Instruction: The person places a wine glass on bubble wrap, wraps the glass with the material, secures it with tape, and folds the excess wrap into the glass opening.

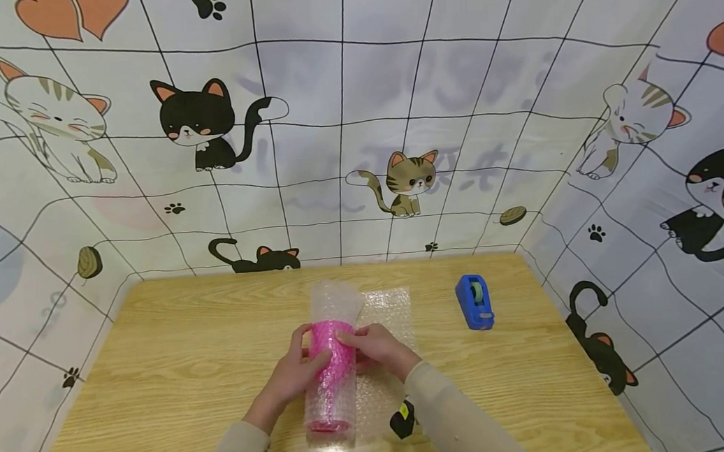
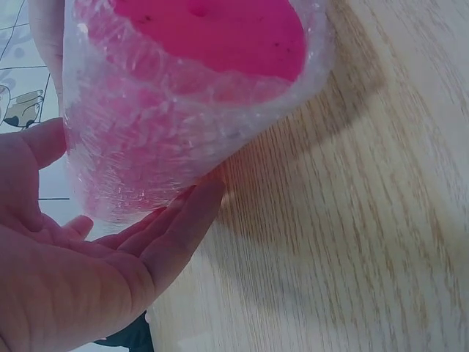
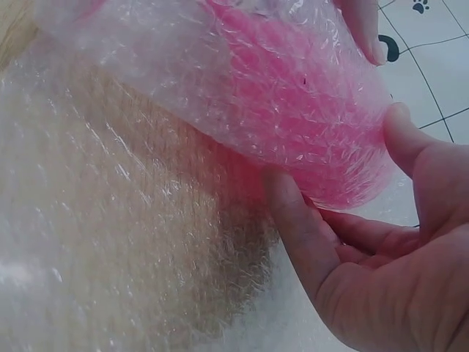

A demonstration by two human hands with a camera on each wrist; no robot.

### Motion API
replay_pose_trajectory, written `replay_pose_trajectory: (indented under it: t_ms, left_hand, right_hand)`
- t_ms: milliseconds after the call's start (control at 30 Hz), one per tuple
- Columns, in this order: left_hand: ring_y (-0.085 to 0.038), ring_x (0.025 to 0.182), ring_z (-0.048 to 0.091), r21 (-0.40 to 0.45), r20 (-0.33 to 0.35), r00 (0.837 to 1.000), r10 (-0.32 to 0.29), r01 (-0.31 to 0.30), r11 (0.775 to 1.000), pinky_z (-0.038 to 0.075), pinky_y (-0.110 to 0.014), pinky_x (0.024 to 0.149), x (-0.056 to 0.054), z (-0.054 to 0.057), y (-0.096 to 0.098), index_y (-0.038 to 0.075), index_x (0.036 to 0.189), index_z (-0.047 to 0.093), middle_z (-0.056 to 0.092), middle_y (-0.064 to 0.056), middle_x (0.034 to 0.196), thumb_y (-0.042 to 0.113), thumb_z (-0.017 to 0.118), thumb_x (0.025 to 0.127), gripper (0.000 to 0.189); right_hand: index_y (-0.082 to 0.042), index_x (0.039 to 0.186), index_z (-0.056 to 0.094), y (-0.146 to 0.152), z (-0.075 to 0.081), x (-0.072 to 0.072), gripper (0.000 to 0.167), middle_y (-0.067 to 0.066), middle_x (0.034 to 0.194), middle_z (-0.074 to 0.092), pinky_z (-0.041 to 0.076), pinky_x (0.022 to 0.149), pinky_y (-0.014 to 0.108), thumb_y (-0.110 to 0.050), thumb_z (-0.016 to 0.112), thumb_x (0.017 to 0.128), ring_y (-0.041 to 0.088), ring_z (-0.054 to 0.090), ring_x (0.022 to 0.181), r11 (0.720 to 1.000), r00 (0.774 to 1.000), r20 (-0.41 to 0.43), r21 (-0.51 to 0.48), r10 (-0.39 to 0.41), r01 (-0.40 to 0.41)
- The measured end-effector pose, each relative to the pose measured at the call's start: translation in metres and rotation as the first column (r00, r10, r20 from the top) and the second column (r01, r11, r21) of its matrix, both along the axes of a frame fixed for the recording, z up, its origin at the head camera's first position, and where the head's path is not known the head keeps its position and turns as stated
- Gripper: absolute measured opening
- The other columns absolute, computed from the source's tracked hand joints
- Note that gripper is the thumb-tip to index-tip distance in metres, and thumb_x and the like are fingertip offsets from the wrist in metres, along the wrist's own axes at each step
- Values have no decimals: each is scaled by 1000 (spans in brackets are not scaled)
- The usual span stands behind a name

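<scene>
one pink cylinder (image 1: 338,382), partly rolled in bubble wrap (image 1: 393,304)

the left hand (image 1: 292,376) holds the pink cylinder through the wrap from its left side, thumb on top, fingers curved in low. the right hand (image 1: 384,349) grips it from the right side, thumb on top and forefinger tucked in near the underside; whether it also pinches an edge of the film, i cannot tell.

the pink cylinder lies on its side on the table (image 1: 188,357), one end toward the person. the bubble wrap serves as its container: the film goes round it, stands out past the far end as a loose tube, and reaches a little past the near end, where the left wrist view shows the pink end face uncovered. a flat tail of sheet lies to the right of the cylinder, partly beneath the right hand.

the step looks like rolling, with film left to take up. the next move seems to call for turning the cylinder rightward over that tail, snug and straight.

well to the right of the cylinder, a blue tape dispenser (image 1: 469,309) holds a roll of tape (image 1: 477,292). beyond the cylinder hangs a cat-patterned backdrop (image 1: 310,117).
</scene>
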State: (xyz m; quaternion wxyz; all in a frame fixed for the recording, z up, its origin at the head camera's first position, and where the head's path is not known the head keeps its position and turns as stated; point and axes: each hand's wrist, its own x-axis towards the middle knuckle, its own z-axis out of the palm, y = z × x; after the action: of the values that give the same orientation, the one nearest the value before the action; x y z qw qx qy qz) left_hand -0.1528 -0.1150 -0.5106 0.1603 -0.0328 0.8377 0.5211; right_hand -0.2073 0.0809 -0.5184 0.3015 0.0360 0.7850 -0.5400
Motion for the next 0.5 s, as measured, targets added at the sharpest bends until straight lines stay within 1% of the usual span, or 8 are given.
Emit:
replay_pose_trajectory:
  t_ms: [167, 267, 500]
  left_hand:
    - [-40, 114, 60, 11, 19, 1000, 17, -17, 1000, 53, -52, 92, -1, -1, 1, 10, 152, 18, 51, -28, 137, 47, 62, 92, 84]
    - [-39, 113, 61, 27, 21, 1000, 20, -21, 999, 54, -51, 90, -1, -1, 3, 6, 152, 19, 51, -28, 136, 45, 64, 91, 84]
    - [-38, 111, 62, 24, 15, 1000, 18, -18, 1000, 55, -50, 88, -2, -3, 4, 6, 151, 19, 51, -28, 135, 45, 64, 91, 84]
  right_hand:
    - [-2, 110, 66, 1, 0, -1, 61, 9, 94, 72, 59, 76, 34, -57, 67, 84, 17, 69, 80, 1000, 1000, 2, -3, -5, 5]
    - [0, 112, 64, 2, -1, -1, 63, 9, 95, 71, 59, 77, 33, -56, 68, 84, 16, 69, 80, 1000, 1000, -4, 4, -15, 15]
    - [0, 113, 60, 2, 2, 0, 63, 9, 95, 70, 58, 76, 30, -55, 67, 85, 15, 67, 79, 999, 1000, -14, 43, -27, 28]
